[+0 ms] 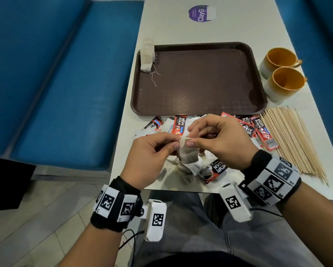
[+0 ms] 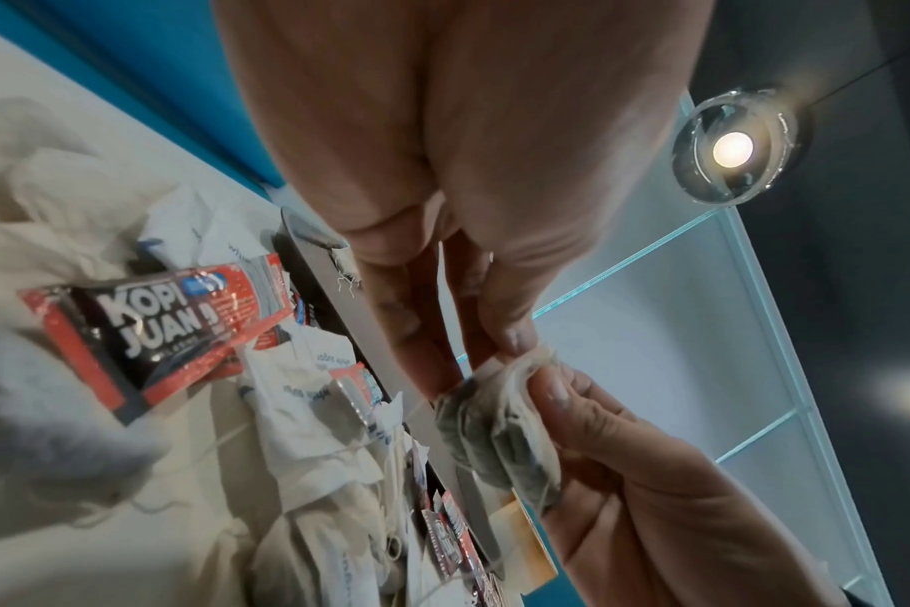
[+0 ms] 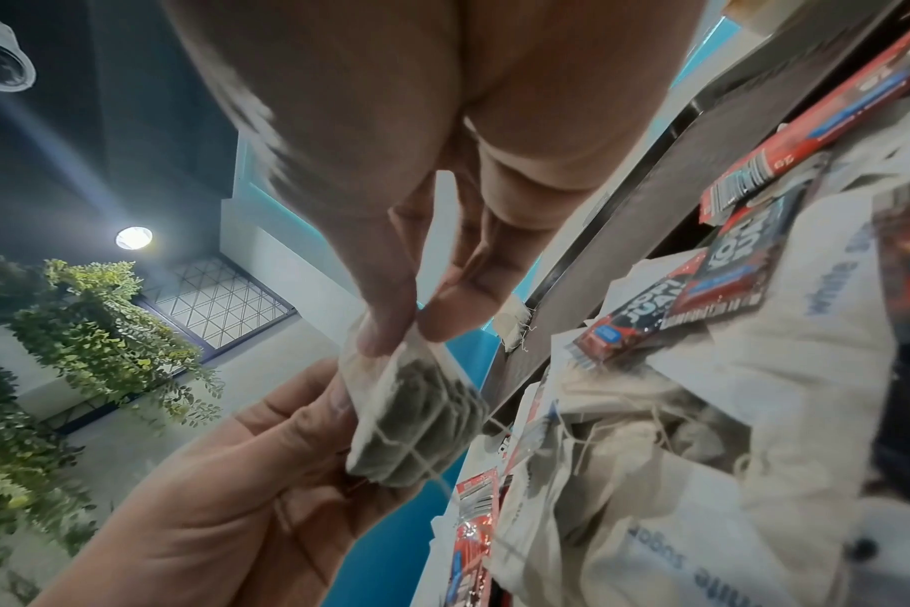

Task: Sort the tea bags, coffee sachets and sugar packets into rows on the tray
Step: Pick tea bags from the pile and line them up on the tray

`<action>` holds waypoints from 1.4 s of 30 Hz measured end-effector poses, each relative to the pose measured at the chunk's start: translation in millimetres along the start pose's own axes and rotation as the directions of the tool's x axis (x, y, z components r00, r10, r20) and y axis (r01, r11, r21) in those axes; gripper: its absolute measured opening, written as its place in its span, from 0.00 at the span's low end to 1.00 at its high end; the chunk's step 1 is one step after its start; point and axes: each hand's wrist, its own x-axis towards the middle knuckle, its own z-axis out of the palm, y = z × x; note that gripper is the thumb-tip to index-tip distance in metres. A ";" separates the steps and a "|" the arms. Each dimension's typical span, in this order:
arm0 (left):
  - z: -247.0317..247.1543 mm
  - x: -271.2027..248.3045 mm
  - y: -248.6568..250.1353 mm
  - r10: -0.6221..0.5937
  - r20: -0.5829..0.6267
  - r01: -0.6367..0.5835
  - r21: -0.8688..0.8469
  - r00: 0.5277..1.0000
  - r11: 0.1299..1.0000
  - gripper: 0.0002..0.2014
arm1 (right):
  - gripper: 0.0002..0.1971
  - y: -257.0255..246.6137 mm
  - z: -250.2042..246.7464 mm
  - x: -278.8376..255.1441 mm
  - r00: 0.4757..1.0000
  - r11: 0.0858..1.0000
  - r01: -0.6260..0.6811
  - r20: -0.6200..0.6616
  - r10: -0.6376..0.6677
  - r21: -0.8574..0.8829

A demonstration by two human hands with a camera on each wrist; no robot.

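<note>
Two hands are working one small bundle of tea bags (image 1: 187,154) above the mixed heap at the near table edge. The left hand (image 1: 152,157) is pinching the bundle's upper left corner between thumb and forefinger; the right hand (image 1: 221,139) is pinching the top seam beside it, fingertips of both nearly meeting. The bundle is hanging with its long axis roughly vertical, paper seams up, dark leaf-filled bodies down, with thread trailing across it. The wrist views are showing several thin, soft filter-paper bags pressed face to face; whether they are tied or merely stacked cannot be told. The brown tray (image 1: 200,110) is lying directly beyond the hands, its textured floor largely bare, with one stack of tea bags (image 1: 147,54) already standing at its far left corner. That corner is lying ahead and to the left of the grip, so the left hand appears the nearer for delivery. Glossy red coffee sachets (image 1: 181,124) and white paper sugar packets (image 1: 167,127) are remaining in the heap between hands and tray. Two orange-lined mugs (image 1: 283,78) and a fan of wooden stirrers (image 1: 292,139) are sitting to the right.
</note>
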 end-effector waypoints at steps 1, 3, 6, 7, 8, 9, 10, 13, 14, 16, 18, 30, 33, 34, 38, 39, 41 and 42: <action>0.1 0.5 -0.8 0.006 0.006 -0.006 0.010 1.000 1.000 0.07 | 0.09 -0.6 -0.7 0.1 1.000 1.000 -0.004 0.008 0.004 -0.004; 0.0 0.9 -1.2 0.016 0.019 -0.017 0.022 1.000 1.000 0.07 | 0.09 -0.6 -1.7 0.4 0.999 1.000 -0.008 0.036 0.008 0.006; -0.2 0.7 0.5 0.026 0.029 -0.026 0.010 0.999 1.000 0.09 | 0.12 0.5 -1.0 0.0 1.000 1.000 0.026 0.016 -0.026 0.016; -0.6 0.6 1.4 0.027 0.029 -0.027 -0.001 0.999 1.000 0.09 | 0.13 0.6 -0.6 0.1 0.999 0.999 0.036 0.001 -0.036 0.017; -0.9 0.7 2.5 0.028 0.029 -0.028 -0.015 0.999 1.000 0.09 | 0.14 0.2 -0.4 0.2 0.999 0.999 0.043 -0.011 -0.043 0.015; -1.1 0.6 3.5 0.029 0.033 -0.028 -0.026 0.999 0.999 0.08 | 0.14 0.0 -0.3 0.3 0.999 0.999 0.047 -0.018 -0.047 0.008; -1.1 0.8 4.7 0.028 0.036 -0.026 -0.031 0.999 0.999 0.08 | 0.14 -0.6 -0.5 0.3 0.999 0.999 0.050 -0.019 -0.050 0.003; 0.2 2.1 7.1 0.031 0.021 -0.031 -0.001 0.999 1.000 0.09 | 0.14 -4.0 -0.9 -0.1 0.998 0.998 0.061 -0.004 -0.061 0.008; 0.4 3.2 7.3 0.038 0.007 -0.038 0.019 0.999 0.999 0.09 | 0.14 -5.4 -0.5 -0.2 0.998 0.998 0.062 0.001 -0.062 0.006; -0.6 6.4 6.2 0.045 -0.020 -0.044 0.051 0.999 0.998 0.09 | 0.14 -7.2 0.2 0.5 0.998 0.998 0.058 0.006 -0.058 0.001; -2.4 10.1 4.9 0.051 -0.040 -0.048 0.075 0.998 0.996 0.10 | 0.16 -7.9 0.8 1.1 0.999 0.999 0.051 -0.001 -0.051 -0.004; -52.3 57.7 5.4 0.083 -0.155 -0.039 0.266 0.984 0.963 0.06 | 0.07 23.9 -11.6 -11.5 0.985 0.746 0.165 0.143 -0.095 -0.645; -74.3 83.0 2.6 0.070 -0.174 -0.021 0.270 0.982 0.963 0.07 | 0.10 29.6 -18.3 -9.6 0.994 0.725 0.107 0.081 -0.071 -0.680; -82.2 93.1 0.3 0.062 -0.172 -0.014 0.267 0.983 0.964 0.05 | 0.11 30.2 -19.3 -7.1 0.996 0.721 0.090 0.055 -0.071 -0.688; -108.3 134.8 -2.1 0.051 -0.177 -0.001 0.272 0.983 0.962 0.06 | 0.11 24.4 -24.0 5.2 0.998 0.736 0.040 0.000 -0.055 -0.676; -112.3 145.2 -0.7 0.050 -0.179 -0.001 0.260 0.983 0.965 0.08 | 0.10 21.9 -24.0 7.0 0.998 0.743 0.057 0.033 -0.047 -0.667; -120.1 167.3 -1.2 0.036 -0.178 0.009 0.248 0.983 0.969 0.08 | 0.08 18.8 -19.9 8.7 0.991 0.746 0.112 0.125 -0.039 -0.656; -122.9 177.8 -2.2 0.023 -0.172 0.022 0.254 0.985 0.967 0.08 | 0.08 18.4 -16.4 8.8 0.987 0.741 0.134 0.157 -0.038 -0.658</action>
